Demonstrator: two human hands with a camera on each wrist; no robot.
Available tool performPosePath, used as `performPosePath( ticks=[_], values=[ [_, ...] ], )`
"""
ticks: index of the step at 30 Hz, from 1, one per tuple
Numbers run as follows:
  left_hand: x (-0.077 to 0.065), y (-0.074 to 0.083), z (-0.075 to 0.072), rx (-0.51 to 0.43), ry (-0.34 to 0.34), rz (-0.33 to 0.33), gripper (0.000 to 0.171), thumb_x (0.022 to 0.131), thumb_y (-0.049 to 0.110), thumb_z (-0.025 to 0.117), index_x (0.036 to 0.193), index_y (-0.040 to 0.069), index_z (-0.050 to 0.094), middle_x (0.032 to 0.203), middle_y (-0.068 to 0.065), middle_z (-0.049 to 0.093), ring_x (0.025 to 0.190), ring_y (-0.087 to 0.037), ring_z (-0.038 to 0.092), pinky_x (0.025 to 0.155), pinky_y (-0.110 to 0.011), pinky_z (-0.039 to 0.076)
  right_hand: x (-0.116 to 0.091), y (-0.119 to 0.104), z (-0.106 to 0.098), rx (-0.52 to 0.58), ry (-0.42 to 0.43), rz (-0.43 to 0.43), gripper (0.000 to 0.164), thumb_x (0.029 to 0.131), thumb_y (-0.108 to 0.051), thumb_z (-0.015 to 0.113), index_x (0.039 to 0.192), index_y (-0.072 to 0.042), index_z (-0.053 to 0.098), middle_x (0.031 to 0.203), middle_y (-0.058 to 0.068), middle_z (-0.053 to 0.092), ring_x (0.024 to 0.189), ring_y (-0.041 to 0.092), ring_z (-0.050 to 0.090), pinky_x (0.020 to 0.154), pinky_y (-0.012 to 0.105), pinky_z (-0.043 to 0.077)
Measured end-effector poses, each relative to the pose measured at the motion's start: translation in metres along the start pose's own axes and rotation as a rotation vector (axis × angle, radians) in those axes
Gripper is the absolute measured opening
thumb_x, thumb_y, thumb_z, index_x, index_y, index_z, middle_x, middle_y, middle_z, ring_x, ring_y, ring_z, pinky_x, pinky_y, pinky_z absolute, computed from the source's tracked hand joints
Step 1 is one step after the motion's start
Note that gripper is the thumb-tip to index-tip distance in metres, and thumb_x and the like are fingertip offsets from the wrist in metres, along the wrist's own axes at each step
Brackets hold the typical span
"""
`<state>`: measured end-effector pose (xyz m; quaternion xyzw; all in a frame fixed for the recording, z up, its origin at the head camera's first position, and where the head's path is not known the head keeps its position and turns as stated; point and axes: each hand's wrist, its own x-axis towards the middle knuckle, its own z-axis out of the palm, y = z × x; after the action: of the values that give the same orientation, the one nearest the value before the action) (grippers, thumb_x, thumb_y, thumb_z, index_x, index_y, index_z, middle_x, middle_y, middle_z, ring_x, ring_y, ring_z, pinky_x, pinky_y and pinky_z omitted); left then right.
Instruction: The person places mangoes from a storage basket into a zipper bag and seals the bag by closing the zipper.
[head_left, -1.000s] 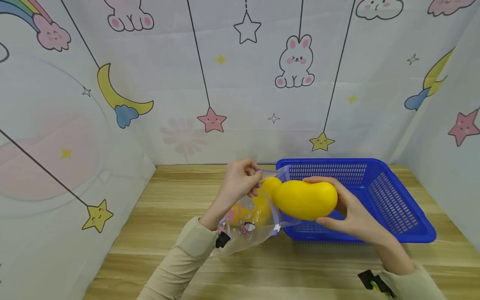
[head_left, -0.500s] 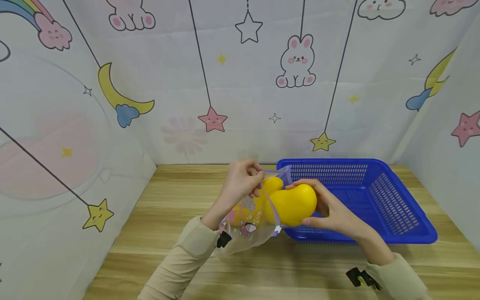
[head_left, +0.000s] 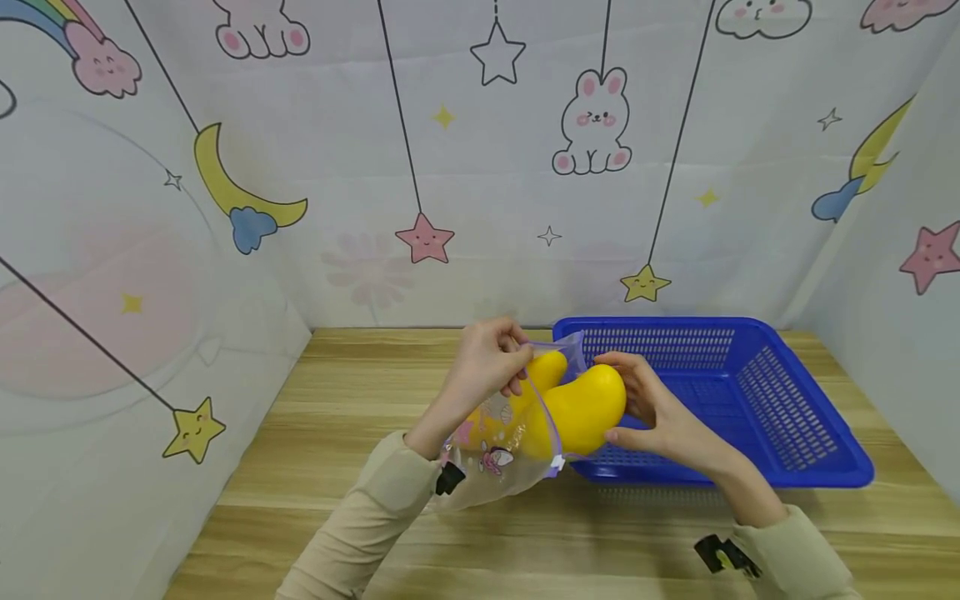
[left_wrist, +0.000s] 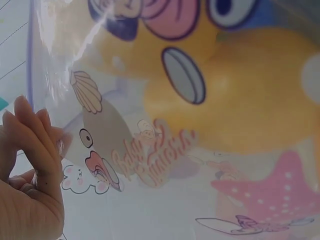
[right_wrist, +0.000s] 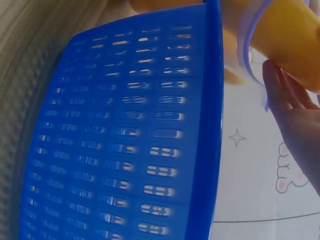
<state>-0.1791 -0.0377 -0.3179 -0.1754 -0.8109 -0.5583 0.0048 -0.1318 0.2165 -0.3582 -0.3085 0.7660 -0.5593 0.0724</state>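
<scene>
My left hand [head_left: 491, 354] pinches the purple-edged mouth of a clear zip bag [head_left: 487, 492] printed with sea creatures. A white slider [head_left: 557, 463] sits low on that edge. One yellow mango [head_left: 549, 367] lies inside, its tip showing at the mouth. A second yellow mango [head_left: 592, 404] is partway in, its outer end sticking out. Around that end my right hand [head_left: 656, 412] holds it, thumb below and fingers above. In the left wrist view, yellow shapes [left_wrist: 245, 95] show through the printed plastic. The right wrist view has my fingers [right_wrist: 280, 90] against the mango, beside the purple edge.
A blue perforated basket [head_left: 795, 417] stands on the wood-grain table [head_left: 360, 375] to the right, just behind my right hand. Its near rim passes under my right wrist. Printed white cloth [head_left: 495, 167] encloses the back and sides.
My right hand has moved left with the second mango, pushing it into the bag's mouth, and its fingertips have slid back along it. My left hand stays at the bag's edge.
</scene>
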Motion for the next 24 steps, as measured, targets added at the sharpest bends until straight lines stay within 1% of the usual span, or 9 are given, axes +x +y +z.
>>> performPosePath(
  ticks=[2, 5, 9, 12, 15, 17, 19, 21, 24],
  values=[
    [0.0, 0.0, 0.001, 0.0, -0.001, -0.002, 0.003, 0.087, 0.004, 0.063, 0.087, 0.001, 0.063, 0.059, -0.01, 0.064, 0.038, -0.022, 0.059, 0.039, -0.032, 0.052, 0.001, 0.003, 0.001, -0.02, 0.003, -0.003, 0.074, 0.086, -0.002, 0.067, 0.146, -0.014, 0.026, 0.144, 0.015, 0.037, 0.122, 0.002, 0.051, 0.101, 0.015, 0.044],
    [0.001, 0.0, 0.002, 0.003, -0.003, -0.005, 0.003, 0.087, 0.003, 0.063, 0.087, 0.001, 0.063, 0.058, -0.01, 0.063, 0.038, -0.02, 0.058, 0.039, -0.032, 0.052, 0.003, 0.005, 0.002, -0.094, 0.009, 0.003, 0.073, 0.086, -0.007, 0.069, 0.147, -0.016, 0.03, 0.148, 0.012, 0.036, 0.125, -0.001, 0.048, 0.102, 0.013, 0.042],
    [0.001, 0.001, 0.004, 0.006, -0.004, -0.01, 0.003, 0.087, 0.003, 0.063, 0.087, 0.001, 0.062, 0.059, -0.01, 0.064, 0.037, -0.017, 0.058, 0.04, -0.032, 0.052, 0.004, 0.005, 0.006, -0.174, 0.017, 0.036, 0.074, 0.087, -0.015, 0.07, 0.149, -0.019, 0.03, 0.151, 0.01, 0.034, 0.125, -0.003, 0.045, 0.101, 0.013, 0.042],
    [0.001, 0.002, 0.004, 0.008, -0.004, -0.016, 0.003, 0.087, 0.003, 0.063, 0.088, 0.001, 0.062, 0.059, -0.01, 0.064, 0.037, -0.016, 0.058, 0.04, -0.032, 0.053, 0.005, 0.004, 0.007, -0.193, 0.026, 0.044, 0.078, 0.087, -0.015, 0.071, 0.151, -0.018, 0.026, 0.151, 0.01, 0.034, 0.127, 0.006, 0.046, 0.1, 0.013, 0.043],
    [0.001, 0.002, 0.005, 0.016, -0.003, -0.018, 0.003, 0.087, 0.004, 0.063, 0.088, 0.0, 0.062, 0.059, -0.01, 0.064, 0.037, -0.016, 0.058, 0.04, -0.032, 0.053, 0.006, 0.004, 0.009, -0.208, 0.04, 0.042, 0.078, 0.087, -0.015, 0.071, 0.15, -0.02, 0.026, 0.149, 0.007, 0.036, 0.129, 0.017, 0.048, 0.102, 0.018, 0.045],
    [0.001, 0.002, 0.005, 0.019, -0.005, -0.017, 0.003, 0.087, 0.004, 0.062, 0.088, 0.0, 0.062, 0.059, -0.01, 0.064, 0.037, -0.015, 0.058, 0.04, -0.032, 0.053, 0.007, 0.003, 0.01, -0.231, 0.048, 0.038, 0.076, 0.087, -0.015, 0.071, 0.149, -0.022, 0.028, 0.147, 0.005, 0.039, 0.128, 0.023, 0.05, 0.103, 0.024, 0.047],
    [0.001, 0.002, 0.005, 0.024, -0.008, -0.013, 0.004, 0.087, 0.004, 0.063, 0.088, 0.0, 0.062, 0.059, -0.01, 0.064, 0.037, -0.015, 0.058, 0.04, -0.032, 0.053, 0.007, 0.004, 0.012, -0.255, 0.051, 0.027, 0.072, 0.087, -0.013, 0.07, 0.147, -0.021, 0.031, 0.147, 0.005, 0.04, 0.126, 0.024, 0.052, 0.103, 0.031, 0.049],
    [0.001, 0.002, 0.006, 0.029, -0.011, -0.008, 0.004, 0.088, 0.004, 0.063, 0.088, 0.0, 0.062, 0.059, -0.01, 0.064, 0.037, -0.016, 0.058, 0.04, -0.032, 0.053, 0.008, 0.004, 0.014, -0.279, 0.054, 0.01, 0.071, 0.087, -0.01, 0.07, 0.146, -0.019, 0.033, 0.147, 0.006, 0.041, 0.126, 0.025, 0.052, 0.101, 0.036, 0.05],
    [0.001, 0.002, 0.006, 0.032, -0.012, -0.003, 0.004, 0.088, 0.005, 0.063, 0.088, 0.001, 0.062, 0.059, -0.01, 0.064, 0.037, -0.016, 0.058, 0.041, -0.032, 0.053, 0.009, 0.005, 0.017, -0.305, 0.065, -0.032, 0.071, 0.085, -0.003, 0.071, 0.145, -0.016, 0.035, 0.142, 0.008, 0.043, 0.123, 0.026, 0.052, 0.099, 0.04, 0.051]
  ],
)
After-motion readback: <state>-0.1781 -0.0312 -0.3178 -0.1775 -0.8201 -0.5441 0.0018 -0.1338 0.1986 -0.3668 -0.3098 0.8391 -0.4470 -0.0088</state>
